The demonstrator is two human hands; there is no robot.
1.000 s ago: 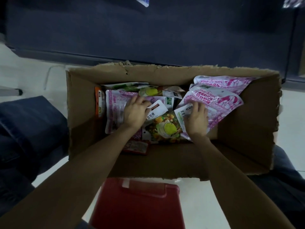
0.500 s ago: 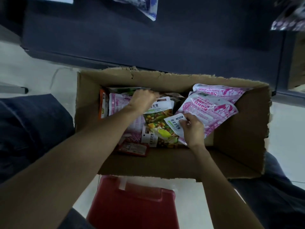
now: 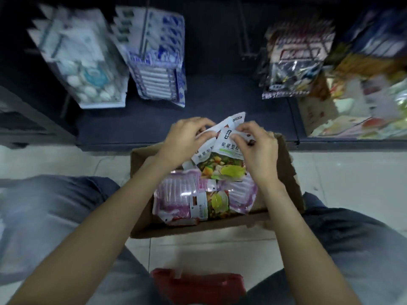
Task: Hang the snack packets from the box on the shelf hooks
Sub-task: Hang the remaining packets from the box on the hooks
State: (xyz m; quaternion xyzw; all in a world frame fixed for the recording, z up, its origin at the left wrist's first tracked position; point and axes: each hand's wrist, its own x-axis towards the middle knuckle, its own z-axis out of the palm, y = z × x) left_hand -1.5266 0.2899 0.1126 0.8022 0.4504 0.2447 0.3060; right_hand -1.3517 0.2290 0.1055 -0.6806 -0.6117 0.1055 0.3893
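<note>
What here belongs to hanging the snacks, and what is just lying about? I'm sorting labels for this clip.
Job:
- fruit-print packets, pinched at the top by left hand and right hand
- pink packets in the cardboard box
- empty hook

Lying about:
- red object on the floor
- already hung blue-and-white packs

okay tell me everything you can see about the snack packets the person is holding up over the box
The held snack packets are glossy plastic pouches, at least two overlapping, each with a white header bearing dark print and a picture of green, yellow and orange pieces below. They are lifted above the open cardboard box, tops tilted toward the shelf. The left hand pinches the upper left edge and the right hand pinches the top right. The exact count is unclear. Their lower edges hang over the pink packets remaining in the box.
</note>
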